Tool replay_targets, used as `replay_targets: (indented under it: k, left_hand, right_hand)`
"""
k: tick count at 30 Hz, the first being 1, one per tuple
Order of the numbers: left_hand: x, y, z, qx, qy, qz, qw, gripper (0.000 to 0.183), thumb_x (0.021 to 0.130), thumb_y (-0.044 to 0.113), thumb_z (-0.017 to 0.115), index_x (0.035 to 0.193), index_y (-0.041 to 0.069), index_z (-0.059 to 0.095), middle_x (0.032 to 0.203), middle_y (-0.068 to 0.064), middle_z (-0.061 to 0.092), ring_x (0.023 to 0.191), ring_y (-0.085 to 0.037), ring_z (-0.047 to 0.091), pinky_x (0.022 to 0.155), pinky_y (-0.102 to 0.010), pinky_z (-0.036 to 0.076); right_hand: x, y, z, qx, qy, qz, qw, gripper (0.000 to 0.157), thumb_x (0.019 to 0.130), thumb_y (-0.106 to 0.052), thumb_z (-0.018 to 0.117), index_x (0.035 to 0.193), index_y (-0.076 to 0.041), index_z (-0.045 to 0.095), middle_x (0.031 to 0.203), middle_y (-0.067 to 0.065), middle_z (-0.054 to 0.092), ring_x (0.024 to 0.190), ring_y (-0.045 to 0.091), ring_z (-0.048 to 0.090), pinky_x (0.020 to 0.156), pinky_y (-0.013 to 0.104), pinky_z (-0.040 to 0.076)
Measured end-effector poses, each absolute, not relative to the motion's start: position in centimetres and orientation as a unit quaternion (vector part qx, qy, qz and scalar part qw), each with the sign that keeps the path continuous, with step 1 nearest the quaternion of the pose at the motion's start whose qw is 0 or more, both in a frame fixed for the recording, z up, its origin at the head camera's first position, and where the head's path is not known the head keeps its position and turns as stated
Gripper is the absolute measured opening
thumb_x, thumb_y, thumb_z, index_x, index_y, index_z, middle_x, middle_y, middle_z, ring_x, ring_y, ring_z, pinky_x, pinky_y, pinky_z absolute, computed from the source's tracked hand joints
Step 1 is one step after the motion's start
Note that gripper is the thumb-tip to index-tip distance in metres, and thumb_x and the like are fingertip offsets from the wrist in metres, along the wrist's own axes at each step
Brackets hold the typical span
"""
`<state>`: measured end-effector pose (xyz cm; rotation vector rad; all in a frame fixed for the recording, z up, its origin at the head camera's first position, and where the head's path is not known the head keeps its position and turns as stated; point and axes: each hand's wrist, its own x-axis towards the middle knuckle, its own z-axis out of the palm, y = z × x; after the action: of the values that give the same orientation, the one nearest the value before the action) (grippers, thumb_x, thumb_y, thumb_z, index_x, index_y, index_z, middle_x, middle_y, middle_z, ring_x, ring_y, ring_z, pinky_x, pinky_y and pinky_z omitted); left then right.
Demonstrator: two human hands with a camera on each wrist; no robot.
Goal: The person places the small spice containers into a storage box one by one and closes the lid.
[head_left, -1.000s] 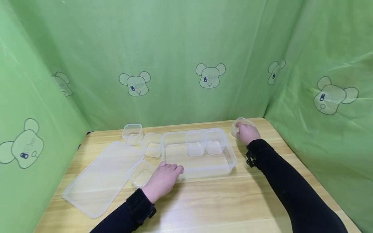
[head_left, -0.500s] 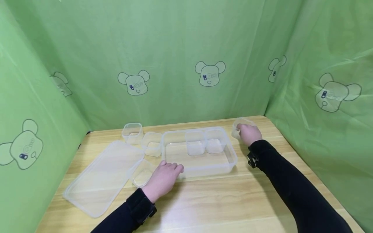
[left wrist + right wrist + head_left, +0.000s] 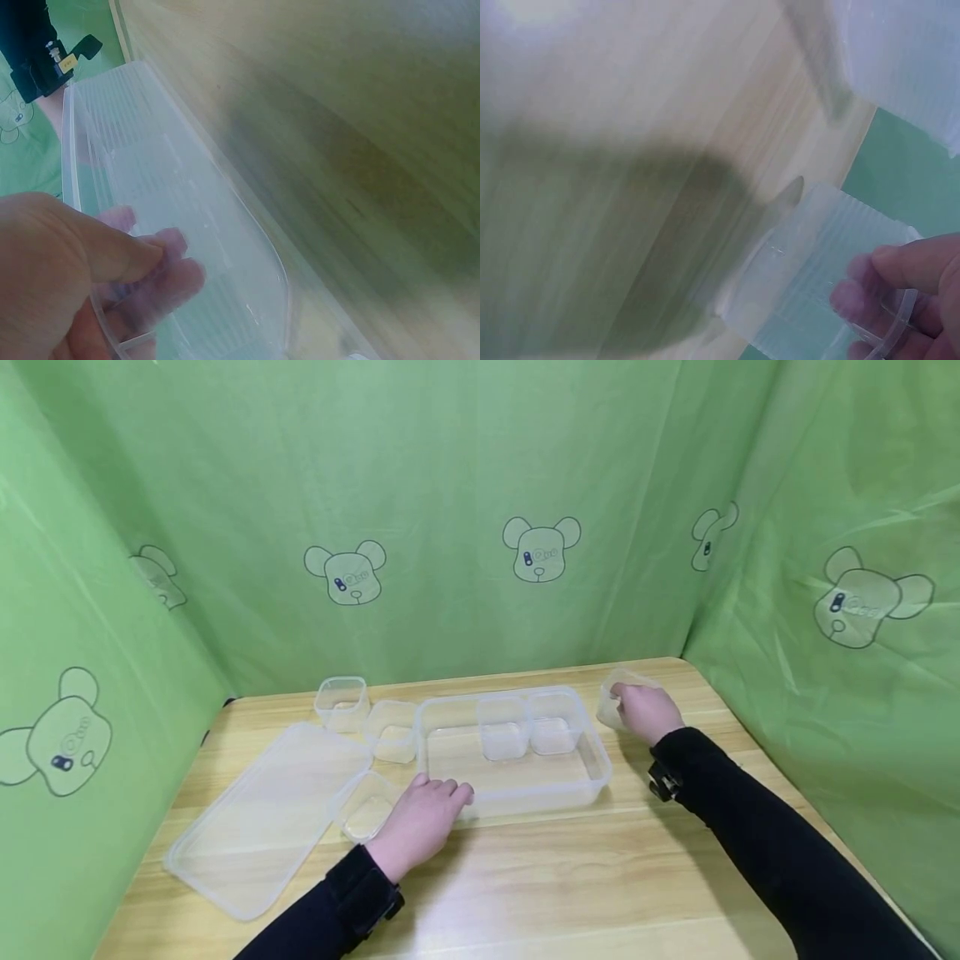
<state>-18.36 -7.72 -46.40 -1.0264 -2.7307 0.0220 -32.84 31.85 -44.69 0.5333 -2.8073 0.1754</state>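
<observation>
A large clear plastic box [image 3: 517,797] stands on the table, with two small clear containers [image 3: 503,731] side by side at the back right inside it. My left hand [image 3: 422,822] grips its near wall close to the left corner. The left wrist view shows the thumb [image 3: 124,251] outside that wall and the fingers behind it. To the right of the box, my right hand [image 3: 649,712] pinches the wall of another small clear container [image 3: 795,277] near its rim. That container looks tilted in the right wrist view; the hand partly hides it in the head view.
A large flat clear lid [image 3: 262,827] lies on the left of the wooden table [image 3: 570,885]. Three more small containers stand between lid and box: one at the back [image 3: 341,706], one beside the box [image 3: 392,732], one in front [image 3: 365,810]. Green curtain [image 3: 450,485] encloses the table.
My right hand has drawn slightly toward me and to the right with the small container, which sits a little lower in view. My left hand stays on the box wall.
</observation>
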Motion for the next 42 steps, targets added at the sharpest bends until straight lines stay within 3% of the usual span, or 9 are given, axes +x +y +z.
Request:
replay_targets:
  k: [14, 22, 32, 42]
  left_hand:
    - [-18.4, -7.7, -46.4, -0.349, -0.93, 0.004, 0.112, 0.022, 0.092, 0.01, 0.068, 0.111, 0.019, 0.061, 0.098, 0.004, 0.069, 0.088, -0.015, 0.067, 0.07, -0.025, 0.033]
    - [-18.5, -7.6, -46.3, -0.35, -0.93, 0.005, 0.109, 0.023, 0.092, 0.009, 0.068, 0.112, 0.019, 0.062, 0.098, 0.004, 0.069, 0.089, -0.016, 0.067, 0.07, -0.026, 0.034]
    - [-18.4, -7.5, -46.4, -0.35, -0.931, 0.008, 0.1, 0.029, 0.087, 0.007, 0.071, 0.112, 0.02, 0.062, 0.099, 0.004, 0.069, 0.089, -0.015, 0.066, 0.072, -0.026, 0.035]
    - [-18.4, -7.7, -46.3, -0.347, -0.932, 0.002, 0.105, 0.028, 0.089, 0.008, 0.07, 0.112, 0.02, 0.061, 0.099, 0.004, 0.069, 0.088, -0.015, 0.066, 0.071, -0.026, 0.035]
  right_hand:
    - [-29.7, 31.8, -41.6, 0.219, -0.967, 0.058, 0.114, 0.023, 0.087, 0.005, 0.06, 0.109, 0.006, 0.067, 0.095, 0.021, 0.072, 0.082, 0.04, 0.069, 0.071, 0.053, 0.055]
    - [-28.0, 32.1, -38.3, 0.225, -0.964, 0.064, 0.123, 0.025, 0.087, 0.004, 0.059, 0.111, 0.007, 0.066, 0.097, 0.022, 0.072, 0.083, 0.041, 0.069, 0.072, 0.053, 0.054]
    - [-26.1, 32.7, -36.4, 0.238, -0.96, 0.072, 0.131, 0.024, 0.088, 0.004, 0.061, 0.111, 0.005, 0.067, 0.103, 0.022, 0.071, 0.092, 0.04, 0.068, 0.079, 0.053, 0.053]
    - [-25.0, 31.4, -34.5, 0.263, -0.949, 0.082, 0.15, 0.024, 0.089, 0.003, 0.061, 0.112, 0.005, 0.068, 0.103, 0.02, 0.071, 0.089, 0.035, 0.069, 0.078, 0.052, 0.053]
